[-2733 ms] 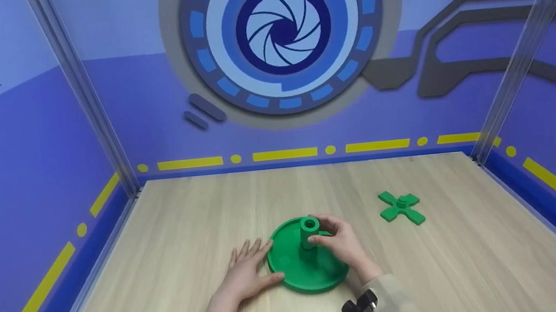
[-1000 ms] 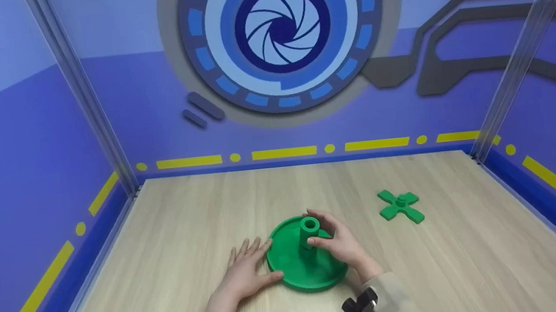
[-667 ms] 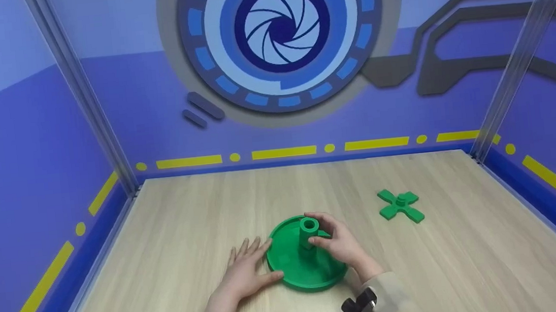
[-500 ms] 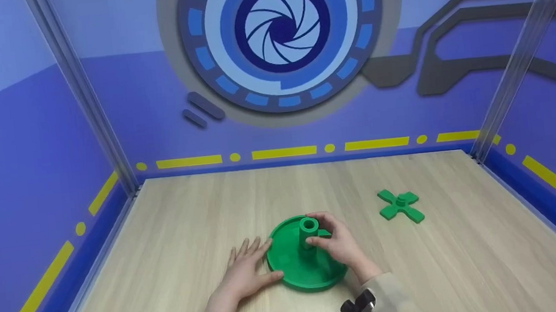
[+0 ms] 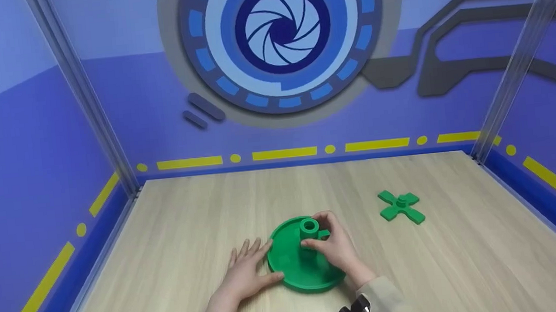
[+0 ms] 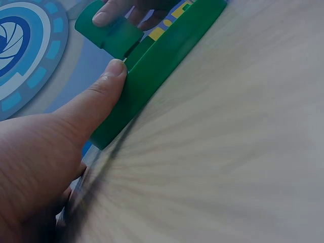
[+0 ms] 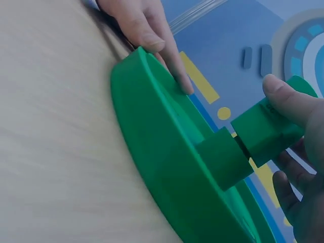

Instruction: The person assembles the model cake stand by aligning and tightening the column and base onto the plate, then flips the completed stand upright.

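A green round tray with a raised rim lies on the table. From its middle rises a short green post, best seen in the right wrist view. My right hand pinches a hollow green tube between thumb and fingers, upright over that post. A thin gap shows between tube and post in the right wrist view. A small green tab sticks out from the tube's right side. My left hand lies at the tray's left side, fingers spread, thumb against the rim.
A green cross-shaped piece with a round stub on top lies on the table, to the right of and beyond the tray. Blue printed walls and metal corner posts close in the back and sides.
My right hand and wrist have shifted slightly left and turned around the tube, and the tab shows more between thumb and fingers. The left hand and the tray have stayed in place.
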The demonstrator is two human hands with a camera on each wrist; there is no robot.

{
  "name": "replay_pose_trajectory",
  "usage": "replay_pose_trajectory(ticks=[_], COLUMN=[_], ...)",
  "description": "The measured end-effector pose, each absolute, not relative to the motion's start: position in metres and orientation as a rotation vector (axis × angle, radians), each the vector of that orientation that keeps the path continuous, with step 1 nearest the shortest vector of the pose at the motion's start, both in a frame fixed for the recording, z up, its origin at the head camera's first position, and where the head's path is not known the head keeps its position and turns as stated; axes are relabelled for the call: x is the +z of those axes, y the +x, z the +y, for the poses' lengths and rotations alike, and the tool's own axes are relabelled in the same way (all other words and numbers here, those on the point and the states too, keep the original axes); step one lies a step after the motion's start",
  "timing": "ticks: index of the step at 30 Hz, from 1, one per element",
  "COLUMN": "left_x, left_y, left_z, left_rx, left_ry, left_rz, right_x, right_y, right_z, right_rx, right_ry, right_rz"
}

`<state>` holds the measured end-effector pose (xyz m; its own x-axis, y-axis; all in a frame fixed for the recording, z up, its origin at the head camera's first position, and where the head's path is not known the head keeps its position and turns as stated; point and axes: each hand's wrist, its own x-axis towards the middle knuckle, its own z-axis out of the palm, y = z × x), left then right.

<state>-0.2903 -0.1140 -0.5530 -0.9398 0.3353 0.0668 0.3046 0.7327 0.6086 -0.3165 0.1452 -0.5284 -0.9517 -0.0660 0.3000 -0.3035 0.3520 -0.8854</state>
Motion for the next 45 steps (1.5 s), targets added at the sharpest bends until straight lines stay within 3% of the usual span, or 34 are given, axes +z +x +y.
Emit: replay_pose_trajectory(ticks=[14,45], left_x=[-0.554,-0.554], left_y=[-0.292,-0.291], left_z=[-0.115,-0.114], left_rx=[0.986,0.977], left_ry=[0.543,0.534], left_rz=[2.89,2.893], right_x=[-0.522,-0.527], right_y=[-0.32,-0.317], right_z=[0.162,0.143], right_rx=[1.945,1.747], right_ry=[0.755,0.318], right_rz=[-2.385,-2.353])
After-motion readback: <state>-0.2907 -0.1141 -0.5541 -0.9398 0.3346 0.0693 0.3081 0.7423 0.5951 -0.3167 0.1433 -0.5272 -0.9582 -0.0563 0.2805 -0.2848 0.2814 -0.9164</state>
